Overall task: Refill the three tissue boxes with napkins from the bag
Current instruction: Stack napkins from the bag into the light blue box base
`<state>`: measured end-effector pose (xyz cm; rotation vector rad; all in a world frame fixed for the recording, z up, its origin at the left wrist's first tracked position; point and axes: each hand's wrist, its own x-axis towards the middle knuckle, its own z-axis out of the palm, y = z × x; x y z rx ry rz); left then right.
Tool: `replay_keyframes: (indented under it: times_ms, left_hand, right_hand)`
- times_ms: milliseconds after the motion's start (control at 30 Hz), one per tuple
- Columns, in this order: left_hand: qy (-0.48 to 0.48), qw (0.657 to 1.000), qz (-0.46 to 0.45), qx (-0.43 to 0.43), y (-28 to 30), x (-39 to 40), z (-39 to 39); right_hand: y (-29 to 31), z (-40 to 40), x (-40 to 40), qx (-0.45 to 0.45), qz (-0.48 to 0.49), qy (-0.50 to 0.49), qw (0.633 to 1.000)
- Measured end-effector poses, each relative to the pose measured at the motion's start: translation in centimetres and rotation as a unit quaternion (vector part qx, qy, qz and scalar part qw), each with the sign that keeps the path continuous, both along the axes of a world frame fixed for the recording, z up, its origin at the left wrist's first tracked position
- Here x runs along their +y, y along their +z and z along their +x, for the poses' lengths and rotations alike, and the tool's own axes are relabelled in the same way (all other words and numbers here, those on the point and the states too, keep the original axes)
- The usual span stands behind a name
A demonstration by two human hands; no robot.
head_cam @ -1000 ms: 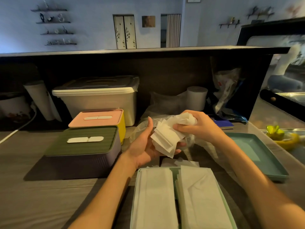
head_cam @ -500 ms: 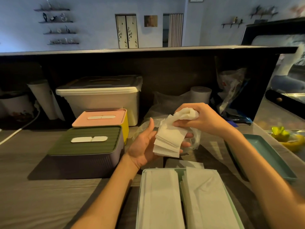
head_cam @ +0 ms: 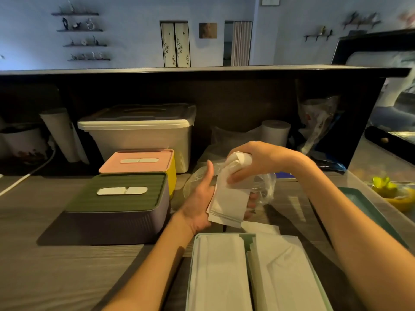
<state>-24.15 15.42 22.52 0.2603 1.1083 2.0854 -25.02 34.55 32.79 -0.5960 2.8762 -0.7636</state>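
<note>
Both hands hold a stack of napkins [head_cam: 228,202] just above the open mint tissue box [head_cam: 193,261], which already holds two rows of napkins. The left hand [head_cam: 199,198] cradles the stack from below; the right hand [head_cam: 258,161] grips its crumpled top edge. A clear plastic bag [head_cam: 265,187] lies behind the stack. Left of the mint box, on the tabletop [head_cam: 56,265], stand the green-lidded box [head_cam: 121,196] and, beyond it, the pink-lidded box [head_cam: 143,161], both closed.

No text, label, brand or number could be read anywhere in the head view — the crumpled plastic bag [head_cam: 318,117] hanging at the back right carried red marks, but they were too small and blurred to make out, and the lids of the tissue boxes [head_cam: 125,194] on the table showed only plain white slots — no lettering
</note>
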Motion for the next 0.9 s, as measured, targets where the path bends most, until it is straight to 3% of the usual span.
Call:
replay_keyframes:
  times_ms: [133, 267, 567, 900]
  left_hand:
    - [0.059, 0.997, -0.024, 0.032, 0.9, 0.2, 0.9]
    - [0.095, 0.993, -0.056, 0.044, 1.2, 0.4, 0.7]
    - [0.202, 0.969, -0.091, 0.104, 0.7, 1.1, 0.8]
    - [0.307, 0.932, -0.128, 0.142, 1.1, 1.6, 1.1]
  right_hand:
    - [-1.6, -0.1, 0.6, 0.013, -0.066, -0.047, 0.997]
    - [-3.9, 0.5, 1.7, -0.045, -0.171, -0.14, 0.974]
    - [-6.3, 3.5, 1.6, -0.049, -0.296, -0.189, 0.935]
    - [-6.5, 4.6, 1.4, -0.002, -0.353, -0.191, 0.916]
